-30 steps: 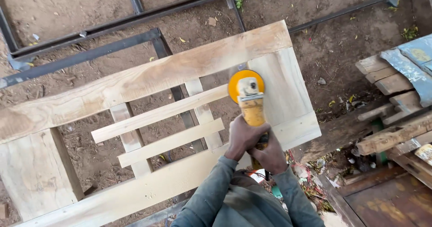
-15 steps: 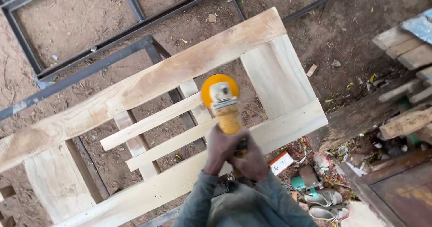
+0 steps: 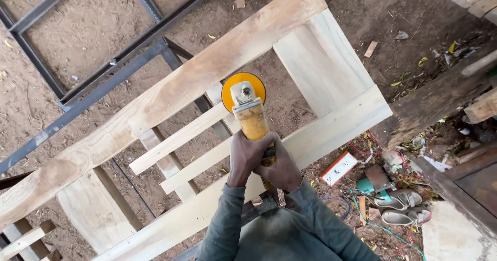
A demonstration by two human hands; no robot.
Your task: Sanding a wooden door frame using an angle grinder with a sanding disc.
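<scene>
My left hand (image 3: 246,156) and my right hand (image 3: 283,169) both grip the handle of a yellow angle grinder (image 3: 248,113). Its round yellow disc (image 3: 233,87) rests on the right end of a thin wooden slat (image 3: 178,136), close to the upright slat behind it. The slats belong to a pale wooden frame (image 3: 171,90) that lies flat, with a long top rail, a wide right panel (image 3: 323,64) and a long bottom rail (image 3: 341,124). Grey sleeves cover both my arms.
Dark steel frames (image 3: 106,82) lie on the bare dirt under and behind the wood. At lower right are a white socket box (image 3: 338,169) with coloured wires, a teal tool (image 3: 375,180), grey sandals (image 3: 401,209) and stacked timber (image 3: 484,105).
The grinder and both hands have moved left along the frame, from the right panel's edge to the end of the upper slat. My view has shifted so the frame sits higher and more tilted.
</scene>
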